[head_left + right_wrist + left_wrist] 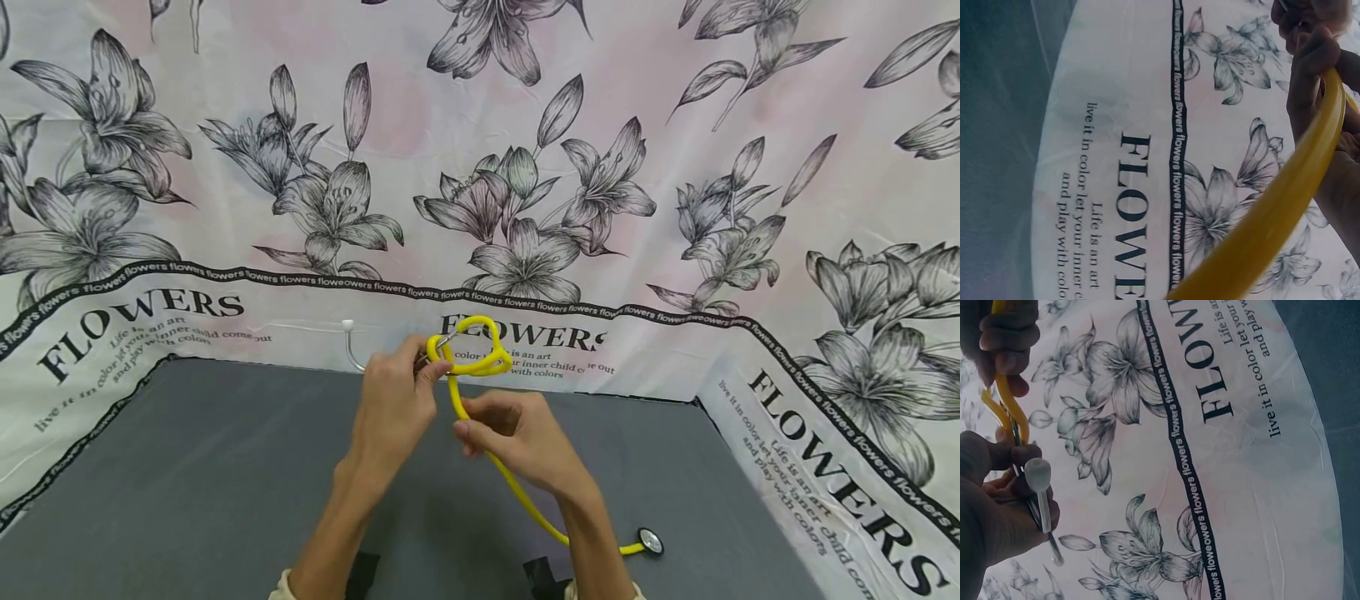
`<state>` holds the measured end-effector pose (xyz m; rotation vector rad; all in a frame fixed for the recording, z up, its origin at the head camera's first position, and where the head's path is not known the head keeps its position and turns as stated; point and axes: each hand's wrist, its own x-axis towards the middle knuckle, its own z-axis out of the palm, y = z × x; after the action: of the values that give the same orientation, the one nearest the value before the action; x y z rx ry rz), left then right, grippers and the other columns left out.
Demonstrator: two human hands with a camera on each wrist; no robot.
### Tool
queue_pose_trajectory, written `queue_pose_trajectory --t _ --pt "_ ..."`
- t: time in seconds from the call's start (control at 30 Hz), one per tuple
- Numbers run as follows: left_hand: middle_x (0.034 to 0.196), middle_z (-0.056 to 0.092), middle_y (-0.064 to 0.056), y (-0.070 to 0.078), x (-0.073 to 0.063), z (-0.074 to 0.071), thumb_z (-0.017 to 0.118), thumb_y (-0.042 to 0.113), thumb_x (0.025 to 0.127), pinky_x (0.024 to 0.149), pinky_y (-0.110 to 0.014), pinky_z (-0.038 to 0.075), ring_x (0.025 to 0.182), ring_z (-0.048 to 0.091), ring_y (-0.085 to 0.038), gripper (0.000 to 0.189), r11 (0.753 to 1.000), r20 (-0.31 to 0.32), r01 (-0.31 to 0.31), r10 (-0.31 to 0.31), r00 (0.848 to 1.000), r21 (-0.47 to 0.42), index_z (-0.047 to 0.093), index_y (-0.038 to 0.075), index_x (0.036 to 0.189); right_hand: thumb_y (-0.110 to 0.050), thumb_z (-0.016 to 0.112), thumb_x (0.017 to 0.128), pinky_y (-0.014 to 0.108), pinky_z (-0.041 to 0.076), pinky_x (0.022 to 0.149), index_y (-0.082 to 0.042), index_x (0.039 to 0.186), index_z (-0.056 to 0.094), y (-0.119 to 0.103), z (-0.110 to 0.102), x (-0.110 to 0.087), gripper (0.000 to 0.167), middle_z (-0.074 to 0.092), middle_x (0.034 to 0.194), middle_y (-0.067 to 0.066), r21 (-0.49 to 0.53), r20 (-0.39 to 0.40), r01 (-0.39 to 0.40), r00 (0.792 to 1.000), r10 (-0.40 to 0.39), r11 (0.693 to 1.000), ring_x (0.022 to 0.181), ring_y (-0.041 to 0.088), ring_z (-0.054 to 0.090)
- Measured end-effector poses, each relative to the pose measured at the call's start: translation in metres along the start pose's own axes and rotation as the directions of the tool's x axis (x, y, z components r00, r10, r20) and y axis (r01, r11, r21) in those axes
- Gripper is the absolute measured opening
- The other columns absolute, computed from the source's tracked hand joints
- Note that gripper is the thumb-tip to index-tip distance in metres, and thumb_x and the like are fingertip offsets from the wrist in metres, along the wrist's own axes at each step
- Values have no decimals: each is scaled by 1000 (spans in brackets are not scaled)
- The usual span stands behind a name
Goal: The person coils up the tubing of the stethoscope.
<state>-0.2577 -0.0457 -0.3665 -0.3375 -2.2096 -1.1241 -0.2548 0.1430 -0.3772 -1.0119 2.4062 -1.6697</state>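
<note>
A stethoscope with yellow tubing [525, 500] is held up over the table between both hands. My left hand [390, 408] grips its metal ear tubes and the base of the tubing, which is wound into a loop [497, 333] above the fingers. One pale earpiece [347, 325] sticks out to the left; in the left wrist view the earpiece [1038, 475] shows close beside the left fingers. My right hand [528, 437] pinches the tubing just below the loop, between thumb and fingers. From there the tubing runs down behind the right forearm to the round chestpiece [650, 542], low on the right.
A dark grey tabletop [225, 467] spreads beneath the hands. White cloth [420, 125] printed with flowers and lettering stands behind it and along both sides. Black pieces [363, 575] show beside the forearms at the near edge.
</note>
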Motion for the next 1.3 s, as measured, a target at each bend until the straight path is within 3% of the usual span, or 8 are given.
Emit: queue_pose_trajectory --t 0.23,0.43,0.53,0.67,0.8,1.0,1.13,1.3 --pt "76 74 -10 -3 0 5 73 19 96 67 -29 30 57 39 -17 21 983 -31 -47 54 998 177 70 -1 102 -5 74 94 28 61 67 -1 113 76 -15 0 -6 19 77 88 12 -197 25 48 999 -44 979 69 2 67" --pt "64 64 -5 -9 0 11 78 23 92 63 -33 41 53 46 -17 24 895 91 -256 239 967 364 69 1 93 3 74 92 20 49 58 -3 106 76 -24 -5 -15 15 72 84 4 -450 -82 161 972 -220 879 65 1 51" --pt "64 62 0 -10 1 15 78 27 90 65 -33 45 55 50 -16 26 862 186 -365 318 930 352 65 6 84 7 75 89 21 55 64 -1 102 77 -24 -10 -16 14 73 89 6 -597 -187 145 931 -312 789 71 7 61" --pt "66 65 6 -8 -2 20 77 29 91 66 -28 40 57 51 -10 24 829 262 -468 399 879 306 62 13 80 6 80 85 25 59 68 1 97 79 -17 -15 -12 12 67 91 8 -739 -291 87 853 -433 668 79 18 68" --pt "73 69 8 -2 -5 21 77 26 92 68 -23 31 63 52 -7 19 800 323 -522 431 843 296 62 15 86 3 83 82 35 61 78 0 91 79 -9 -19 -10 10 63 94 10 -801 -339 43 790 -511 597 90 25 65" --pt "80 73 9 1 -9 21 80 24 90 69 -22 29 71 60 -4 18 778 374 -564 454 809 277 64 16 89 0 83 83 32 59 68 -3 88 80 -4 -20 -10 6 66 80 5 -819 -373 -3 764 -527 574 79 21 63" --pt "78 72 10 3 -10 22 79 26 91 69 -21 28 72 62 -4 17 744 377 -602 489 787 290 64 17 88 0 81 86 31 56 61 -4 88 81 -2 -20 -9 5 68 77 4 -822 -391 -42 766 -510 567 72 21 64" --pt "82 76 10 3 -10 20 82 21 88 69 -22 30 73 63 -5 14 731 396 -620 499 771 285 69 17 89 -1 80 88 30 57 60 -5 90 81 -1 -20 -8 4 72 78 6 -806 -406 -62 781 -474 588 68 20 66"
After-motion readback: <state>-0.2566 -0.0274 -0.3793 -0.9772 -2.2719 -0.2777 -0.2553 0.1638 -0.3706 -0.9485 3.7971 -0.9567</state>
